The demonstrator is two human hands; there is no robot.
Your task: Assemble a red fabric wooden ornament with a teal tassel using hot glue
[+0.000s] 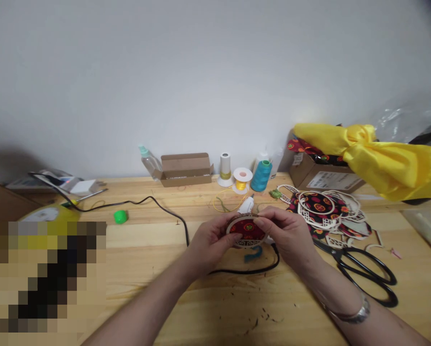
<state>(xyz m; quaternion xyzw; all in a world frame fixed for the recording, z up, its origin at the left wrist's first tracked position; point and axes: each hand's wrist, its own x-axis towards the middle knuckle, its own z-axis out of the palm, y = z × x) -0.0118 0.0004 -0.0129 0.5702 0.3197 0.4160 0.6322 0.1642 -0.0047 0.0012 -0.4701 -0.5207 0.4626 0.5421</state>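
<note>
Both my hands hold a small round ornament (pixel 246 230), red patterned cloth set in a pale fretwork wooden frame, just above the wooden table (pixel 208 307). My left hand (pixel 211 241) grips its left edge with curled fingers. My right hand (pixel 289 236) pinches its upper right rim. A bit of teal thread (pixel 253 254) lies under the ornament. A black cable (pixel 186 230) runs across the table beneath my hands.
A pile of similar frames and red cloth pieces (pixel 323 211) lies to the right, with black scissors (pixel 366 274) in front. Thread spools (pixel 261 175), a small cardboard box (pixel 184 169), a spray bottle (pixel 150 163) stand at the wall. Yellow cloth (pixel 381 154) drapes a box at right. A green cap (pixel 120 216) lies left.
</note>
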